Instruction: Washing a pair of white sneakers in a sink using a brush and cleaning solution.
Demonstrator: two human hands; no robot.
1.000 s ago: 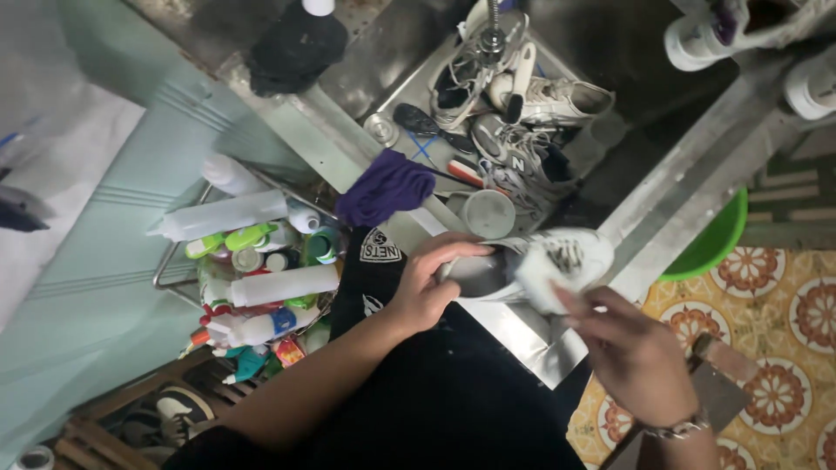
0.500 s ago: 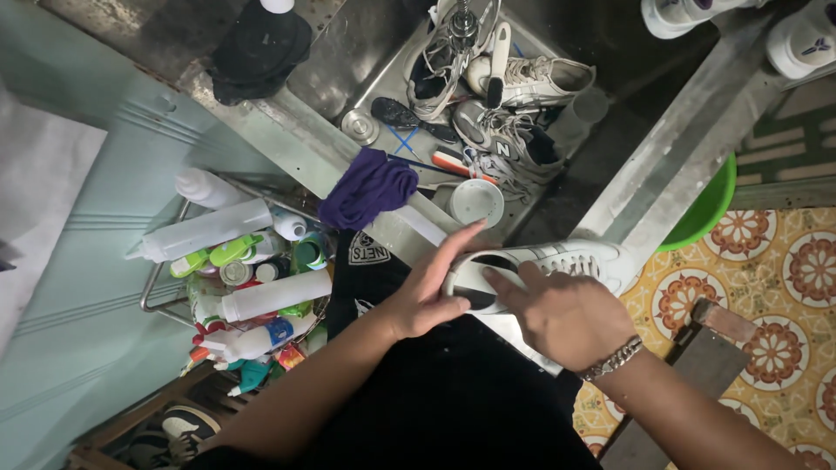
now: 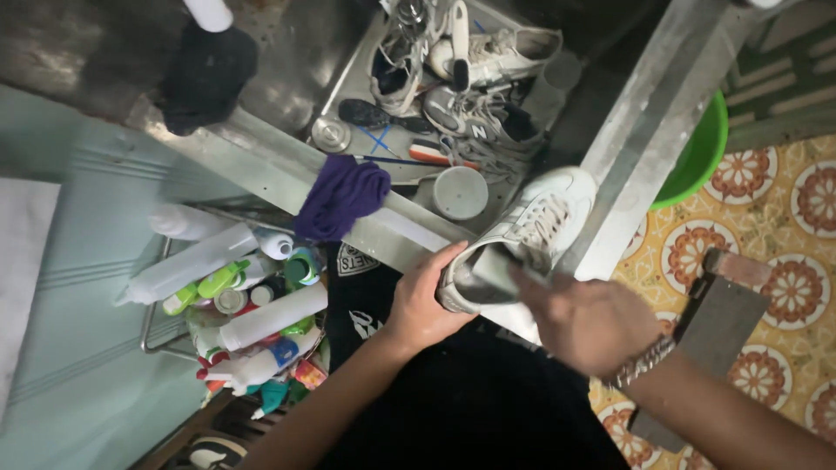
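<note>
— What has shifted since half a second ago?

— The white sneaker (image 3: 531, 228) has turned: its toe now points up and away over the steel edge of the sink (image 3: 296, 78), and the right hand (image 3: 585, 320) has slid from over the shoe to its heel opening.

— Where does the shoe sit against the hands?

— Between them. The left hand (image 3: 424, 305) grips the heel from the left side, fingers wrapped on the rim. The right hand's fingers go into the opening; blur hides whether they pinch anything, so I cannot tell its grip beyond that it touches the shoe. A metal bracelet (image 3: 640, 361) is on that wrist.

— How does the shoe look?

— White, low, laced with white laces, dark inside, held tilted over the bench rim.

— And the containers?

— The sink holds a heap of other sneakers (image 3: 475, 78), white and grey, a brush (image 3: 435, 154), and a round grey lid (image 3: 460, 192). A purple cloth (image 3: 341, 197) hangs over the sink's front edge. Left of the person, a wire rack (image 3: 161, 287) is crammed with white bottles (image 3: 261, 318) and green-capped bottles lying on their sides. A green basin (image 3: 704, 152) stands on the patterned floor tiles (image 3: 784, 226) to the right.
</note>
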